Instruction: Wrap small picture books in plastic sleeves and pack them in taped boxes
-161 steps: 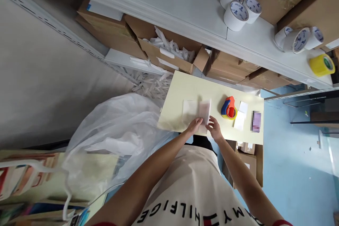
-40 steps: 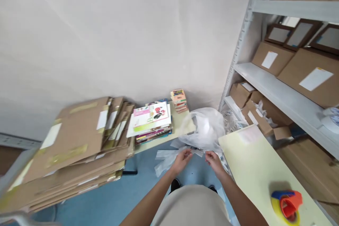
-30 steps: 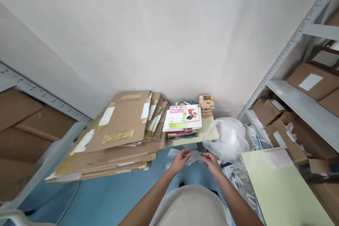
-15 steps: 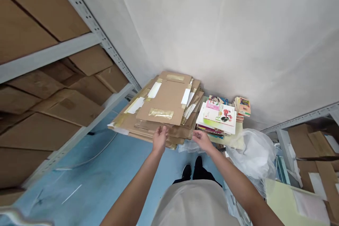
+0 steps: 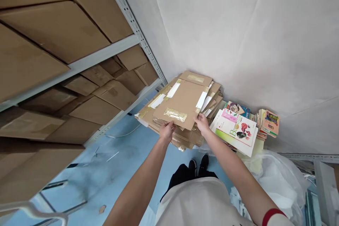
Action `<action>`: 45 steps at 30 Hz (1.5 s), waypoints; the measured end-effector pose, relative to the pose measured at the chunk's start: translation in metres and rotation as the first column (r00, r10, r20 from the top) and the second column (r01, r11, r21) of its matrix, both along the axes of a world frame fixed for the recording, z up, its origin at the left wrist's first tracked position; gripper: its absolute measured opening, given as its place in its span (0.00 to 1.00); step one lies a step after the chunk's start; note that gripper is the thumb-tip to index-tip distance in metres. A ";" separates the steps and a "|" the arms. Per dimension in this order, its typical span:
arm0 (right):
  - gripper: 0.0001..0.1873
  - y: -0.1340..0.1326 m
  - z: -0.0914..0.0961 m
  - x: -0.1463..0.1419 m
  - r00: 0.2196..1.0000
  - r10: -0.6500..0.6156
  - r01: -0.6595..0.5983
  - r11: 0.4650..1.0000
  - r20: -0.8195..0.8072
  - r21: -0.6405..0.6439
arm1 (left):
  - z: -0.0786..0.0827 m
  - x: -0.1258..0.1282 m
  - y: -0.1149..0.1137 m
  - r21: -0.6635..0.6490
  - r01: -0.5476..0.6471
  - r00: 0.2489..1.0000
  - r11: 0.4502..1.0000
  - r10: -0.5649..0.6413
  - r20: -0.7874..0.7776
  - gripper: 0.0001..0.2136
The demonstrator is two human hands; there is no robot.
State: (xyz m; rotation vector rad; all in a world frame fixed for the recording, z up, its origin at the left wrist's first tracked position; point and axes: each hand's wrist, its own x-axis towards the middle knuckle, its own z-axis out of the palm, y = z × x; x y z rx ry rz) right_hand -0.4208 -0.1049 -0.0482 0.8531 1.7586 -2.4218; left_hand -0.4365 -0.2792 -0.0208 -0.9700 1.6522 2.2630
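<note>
Now the left hand (image 5: 166, 131) and right hand (image 5: 202, 123) are pinching the top cardboard sheet (image 5: 189, 95) by its near edge, mid-frame; just before, both were lying short of it, so reaching is apparently becoming handling. More cardboard (image 5: 189, 137) is lying beneath, with books (image 5: 237, 127) sitting at centre right.

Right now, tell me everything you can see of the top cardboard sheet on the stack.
The top cardboard sheet is brown and flat, with a crease setting off its far flap. One shiny, yellowish tape strip runs by its near edge, another crosses the flap, and white labels sit at both sides. It lies on a stack of flattened cardboard. The left hand is at its near edge, the right hand at its near right corner; their grip is partly hidden.
</note>
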 end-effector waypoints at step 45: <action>0.29 -0.058 0.067 0.635 0.023 -0.973 0.956 -0.046 -0.229 0.290 | 0.046 0.301 0.192 -0.339 0.894 -0.412 -0.293 -0.835 -0.366 0.09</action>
